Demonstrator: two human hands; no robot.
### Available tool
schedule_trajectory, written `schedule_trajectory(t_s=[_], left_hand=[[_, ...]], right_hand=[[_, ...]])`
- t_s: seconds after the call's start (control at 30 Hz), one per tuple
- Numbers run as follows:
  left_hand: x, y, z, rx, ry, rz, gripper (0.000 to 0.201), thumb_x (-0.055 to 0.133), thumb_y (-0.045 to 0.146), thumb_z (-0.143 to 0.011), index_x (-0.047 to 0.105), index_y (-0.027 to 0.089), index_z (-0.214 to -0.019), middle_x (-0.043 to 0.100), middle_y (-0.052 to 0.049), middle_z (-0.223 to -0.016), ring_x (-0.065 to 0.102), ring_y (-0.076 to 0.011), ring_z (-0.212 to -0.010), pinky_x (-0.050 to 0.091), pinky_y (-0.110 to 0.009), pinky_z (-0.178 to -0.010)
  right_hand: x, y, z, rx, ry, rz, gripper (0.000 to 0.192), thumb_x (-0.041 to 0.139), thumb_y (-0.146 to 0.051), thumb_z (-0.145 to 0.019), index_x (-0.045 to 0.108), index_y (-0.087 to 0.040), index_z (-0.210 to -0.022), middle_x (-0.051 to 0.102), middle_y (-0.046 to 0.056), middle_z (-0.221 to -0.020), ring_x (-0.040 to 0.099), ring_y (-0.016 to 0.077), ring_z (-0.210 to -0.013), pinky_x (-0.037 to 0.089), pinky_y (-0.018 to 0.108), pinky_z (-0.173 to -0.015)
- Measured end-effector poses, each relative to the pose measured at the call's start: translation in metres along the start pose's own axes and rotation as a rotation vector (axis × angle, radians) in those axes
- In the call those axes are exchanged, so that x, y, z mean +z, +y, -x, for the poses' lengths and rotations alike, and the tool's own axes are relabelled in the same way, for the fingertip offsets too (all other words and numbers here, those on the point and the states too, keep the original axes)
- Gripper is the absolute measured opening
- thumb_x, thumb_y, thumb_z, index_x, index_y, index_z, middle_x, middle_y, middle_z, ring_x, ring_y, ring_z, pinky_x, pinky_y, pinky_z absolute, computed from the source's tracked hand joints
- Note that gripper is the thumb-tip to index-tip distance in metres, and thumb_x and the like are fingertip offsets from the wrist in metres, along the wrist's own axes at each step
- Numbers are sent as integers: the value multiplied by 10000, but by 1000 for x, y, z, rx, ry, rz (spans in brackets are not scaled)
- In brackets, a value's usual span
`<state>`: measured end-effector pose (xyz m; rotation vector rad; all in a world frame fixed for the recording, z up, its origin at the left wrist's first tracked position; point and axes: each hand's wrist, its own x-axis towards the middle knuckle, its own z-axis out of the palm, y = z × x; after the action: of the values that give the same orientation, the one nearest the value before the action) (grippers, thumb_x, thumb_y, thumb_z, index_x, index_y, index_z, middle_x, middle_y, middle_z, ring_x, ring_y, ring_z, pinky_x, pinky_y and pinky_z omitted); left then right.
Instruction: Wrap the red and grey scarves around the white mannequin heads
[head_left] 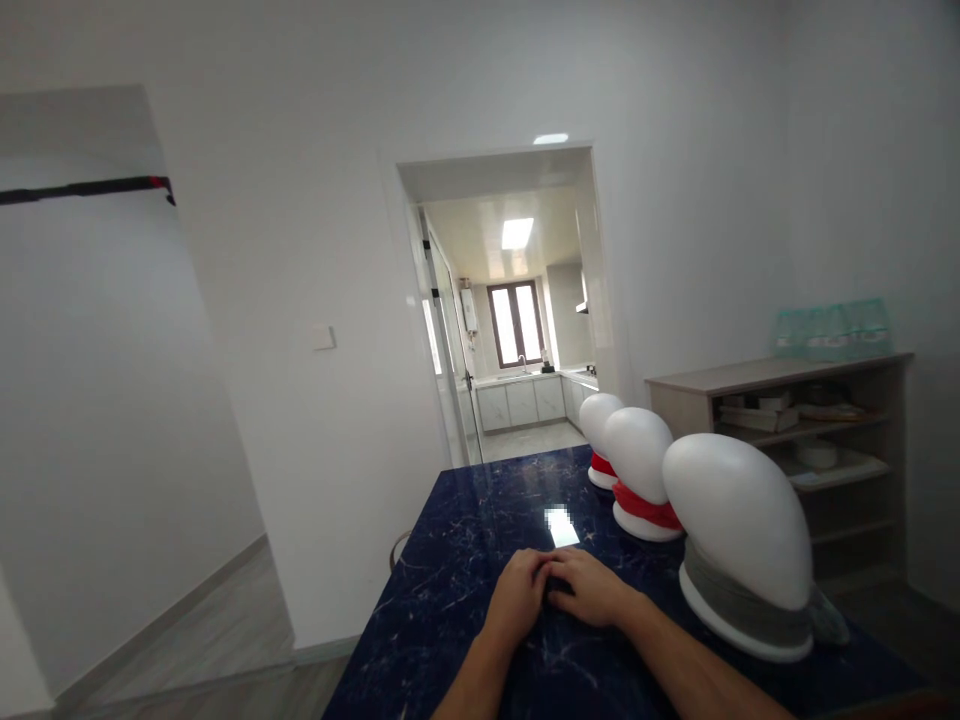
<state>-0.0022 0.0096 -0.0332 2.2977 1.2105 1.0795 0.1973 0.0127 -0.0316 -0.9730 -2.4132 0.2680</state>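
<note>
Both of my hands rest together on a dark blue marble table [450, 590]. My left hand [517, 595] lies flat, its fingertips touching my right hand [592, 588]. A small dark thing seems to sit between them; I cannot tell what it is. To the right stand three white mannequin heads in a row. The nearest head [739, 520] wears a grey band at its neck. The middle head [637, 455] and the far head [600, 420] wear red bands.
A wooden shelf unit [787, 375] with books and bowls stands against the right wall, teal packages on top. Straight ahead a doorway [517, 310] opens into a lit kitchen. A chair back [397, 548] peeks past the table's left edge.
</note>
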Motion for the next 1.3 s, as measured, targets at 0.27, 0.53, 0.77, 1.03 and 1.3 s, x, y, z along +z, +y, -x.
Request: schedule_trajectory(t_s=[0.27, 0.53, 0.77, 1.03, 1.3], left_hand=[[0, -9, -2, -153, 12, 23, 171, 591, 298, -936, 742, 220, -949, 761, -61, -963, 693, -244, -927, 512, -365, -869], [2, -3, 4, -183, 42, 62, 182, 611, 337, -950, 749, 226, -995, 799, -56, -987, 732, -239, -944, 523, -354, -889], [5, 0, 6, -183, 67, 50, 117, 596, 254, -945, 710, 233, -962, 785, -29, -934, 731, -209, -903, 517, -313, -853], [5, -3, 6, -179, 77, 42, 145, 583, 118, -899, 672, 233, -905, 775, -17, -918, 721, -196, -895, 501, -297, -841], [7, -5, 7, -173, 79, 41, 180, 579, 81, -891, 657, 239, -928, 774, -11, -941, 720, -187, -904, 504, -290, -849]], right_hand=[[-3, 5, 13, 14, -43, -50, 496, 679, -419, -932, 694, -298, -1413, 616, 84, -1535, 498, 327, -1456, 353, 522, -1240], [1, 5, 12, 46, -34, -43, 485, 655, -376, -944, 686, -308, -1422, 622, 78, -1530, 515, 315, -1446, 357, 523, -1243], [3, 8, 13, 25, 7, -33, 441, 661, -344, -946, 716, -300, -1381, 672, 71, -1465, 567, 299, -1390, 403, 484, -1214], [2, 5, 14, 29, 46, -64, 489, 687, -301, -921, 702, -304, -1409, 687, 79, -1441, 601, 300, -1348, 436, 469, -1184], [2, 6, 12, 19, 64, -106, 489, 702, -263, -900, 714, -318, -1386, 730, 59, -1363, 618, 285, -1313, 447, 457, -1166]])
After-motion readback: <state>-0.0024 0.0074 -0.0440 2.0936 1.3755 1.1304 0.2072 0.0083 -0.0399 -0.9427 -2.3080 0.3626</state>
